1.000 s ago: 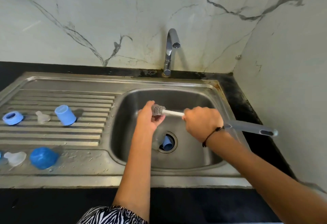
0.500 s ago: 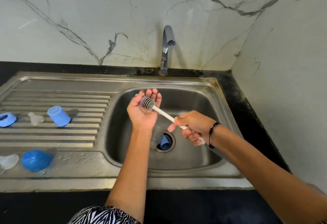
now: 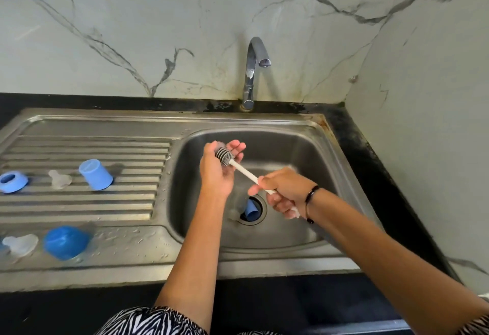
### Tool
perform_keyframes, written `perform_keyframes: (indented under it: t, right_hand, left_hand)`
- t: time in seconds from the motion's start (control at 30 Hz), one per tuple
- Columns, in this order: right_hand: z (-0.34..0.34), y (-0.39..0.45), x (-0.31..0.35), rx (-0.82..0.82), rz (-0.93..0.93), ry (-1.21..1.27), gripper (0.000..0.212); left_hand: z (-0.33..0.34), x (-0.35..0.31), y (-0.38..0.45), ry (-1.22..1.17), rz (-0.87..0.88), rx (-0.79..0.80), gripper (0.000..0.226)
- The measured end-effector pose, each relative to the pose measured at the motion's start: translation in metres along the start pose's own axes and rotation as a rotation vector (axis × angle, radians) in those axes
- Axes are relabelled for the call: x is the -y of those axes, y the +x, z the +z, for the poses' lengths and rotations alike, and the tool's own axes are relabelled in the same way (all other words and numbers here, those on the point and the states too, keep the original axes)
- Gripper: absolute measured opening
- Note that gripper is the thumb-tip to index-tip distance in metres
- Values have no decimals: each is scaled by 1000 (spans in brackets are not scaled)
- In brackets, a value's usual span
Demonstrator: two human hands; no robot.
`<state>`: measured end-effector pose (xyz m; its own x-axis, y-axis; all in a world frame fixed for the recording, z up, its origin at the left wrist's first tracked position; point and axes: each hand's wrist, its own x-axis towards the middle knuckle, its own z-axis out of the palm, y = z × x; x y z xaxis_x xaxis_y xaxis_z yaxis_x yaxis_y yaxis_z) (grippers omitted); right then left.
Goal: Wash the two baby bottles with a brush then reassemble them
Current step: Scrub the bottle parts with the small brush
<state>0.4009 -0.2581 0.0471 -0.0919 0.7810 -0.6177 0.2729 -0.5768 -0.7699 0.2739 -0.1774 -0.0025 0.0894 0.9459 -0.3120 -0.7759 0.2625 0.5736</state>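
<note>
The brush (image 3: 239, 166) is up over the basin, its grey bristled head lying in the cupped palm of the left hand (image 3: 218, 172), whose fingers stand loosely straight behind the bristles while the thumb curls in beside them. The white stem slants down from there into the right hand (image 3: 284, 193), whose fingers are curled tight round it, with the stem's end poking out below the fist and a dark band on the wrist. Just below the right fingers, down in the drain (image 3: 251, 209), a clear bottle (image 3: 244, 206) with a blue end lies tipped; its body is hard to make out against the steel. The sink (image 3: 330, 149) itself is stainless, with drops of water on its front ledge. Well left of the left fingers, on the ribbed drainboard (image 3: 84, 202), sit a blue ring (image 3: 12, 181), a clear teat (image 3: 59, 179) and a pale blue cap (image 3: 95, 174) turned mouth down; nearer the front edge are a second clear teat (image 3: 22, 244) and a darker blue cap (image 3: 64, 242), both blurred. Behind the fingers a chrome tap (image 3: 252, 72) rises from a black counter (image 3: 370, 165), dry at the spout, against veined white marble walls (image 3: 132, 30) that meet in a corner on the right.
</note>
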Motion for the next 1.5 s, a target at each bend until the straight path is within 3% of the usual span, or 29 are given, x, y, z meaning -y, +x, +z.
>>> perform_keyframes:
  t: [0.1, 0.17, 0.23, 0.3, 0.4, 0.47, 0.57, 0.67, 0.8, 0.97, 1.2, 1.3, 1.5]
  right_hand:
    - [-5, 0, -9, 282, 89, 259, 37]
    - [-1, 2, -13, 313, 106, 296, 39]
    - [12, 5, -15, 211, 114, 217, 38]
    - [26, 9, -18, -18, 68, 11, 31]
    - [35, 15, -24, -328, -69, -535, 25]
    - [32, 12, -28, -419, -102, -899, 28]
    - [19, 7, -32, -504, -94, -1104, 32]
    - [0, 16, -36, -535, -32, -1050, 33]
    - [-14, 35, -44, -486, 33, -1021, 35]
    - [-17, 60, -48, -409, 75, -993, 33]
    - [-30, 91, -51, -352, 121, -941, 29]
    - [-36, 102, -58, -329, 127, -935, 31]
    - [-45, 117, -65, -331, 148, -895, 32]
  left_hand:
    - [0, -9, -2, -147, 2, 110, 34]
    - [-4, -6, -2, -175, -7, 81, 33]
    - [-10, -2, 0, -126, -18, -40, 28]
    - [-20, 5, 5, 51, 47, -211, 24]
    - [-32, 20, 10, 385, 151, -341, 23]
    - [-45, 31, 15, 534, 165, -387, 23]
    - [-66, 38, 27, 791, 66, -437, 19]
    - [-76, 39, 33, 1121, -183, -415, 44]
    - [-70, 52, 22, 1546, -358, -166, 22]
    - [-80, 83, 19, 2052, -497, 103, 38]
    - [-94, 112, 23, 2298, -542, 296, 33]
    - [-93, 115, 27, 2335, -493, 232, 32]
    - [-70, 124, 51, 2205, -209, 91, 30]
